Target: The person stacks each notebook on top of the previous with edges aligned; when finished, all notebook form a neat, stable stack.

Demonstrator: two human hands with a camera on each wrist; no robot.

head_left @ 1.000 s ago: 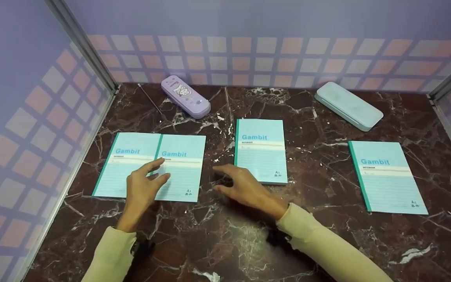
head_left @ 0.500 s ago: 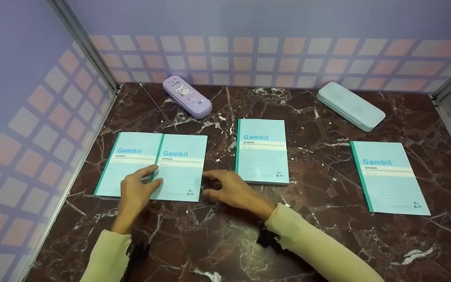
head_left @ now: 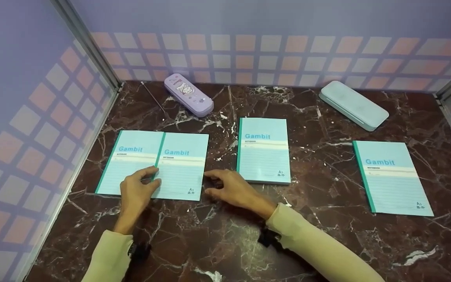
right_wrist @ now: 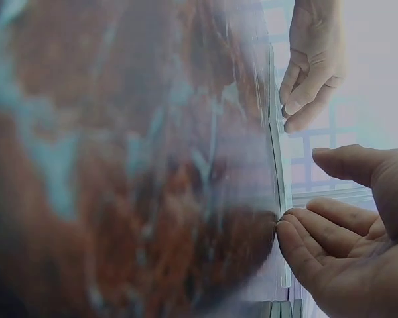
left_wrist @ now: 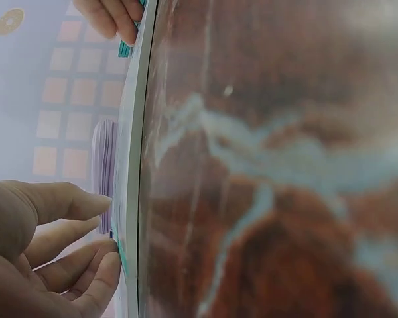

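Two light-blue notebooks lie side by side at the left, the left notebook (head_left: 136, 162) meeting the green spine of the right notebook (head_left: 183, 172). My left hand (head_left: 137, 188) bends over their seam, its fingertips resting at that green spine, as the left wrist view shows. At the pair's right edge is my right hand (head_left: 231, 188), palm down. Its fingertips (right_wrist: 286, 222) touch the table at the notebook's edge, with the thumb held apart. A third notebook (head_left: 264, 150) lies just beyond the right hand, with more than one cover layer showing at its lower edge.
A single notebook (head_left: 392, 178) lies far right. Behind stand a purple pencil case (head_left: 189, 95) and a pale green case (head_left: 354, 105). A thin dark stick (head_left: 153, 97) lies beside the purple one. Tiled-pattern walls (head_left: 272, 58) bound the marble table (head_left: 319, 203).
My right hand has moved left, up to the edge of the notebook pair. My left hand has shifted slightly left and down to the seam. The notebooks have stayed in place.
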